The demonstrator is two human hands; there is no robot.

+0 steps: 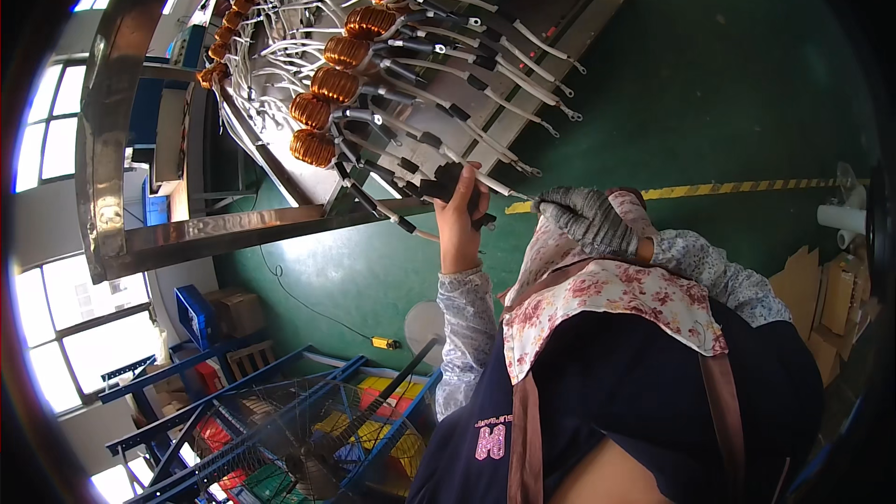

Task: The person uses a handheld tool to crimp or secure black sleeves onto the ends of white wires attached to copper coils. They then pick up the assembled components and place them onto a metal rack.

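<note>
One lead just past the table edge, L hand pinching a black bit by it, R hand's gloved fingers curled round the lead's tip, so imo keep it taut w/ no twist.

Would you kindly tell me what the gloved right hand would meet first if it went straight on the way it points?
Past the white lead at its fingertips, the right hand would probably first meet the left hand, which holds a black piece; depth is unclear in this one view.
</note>
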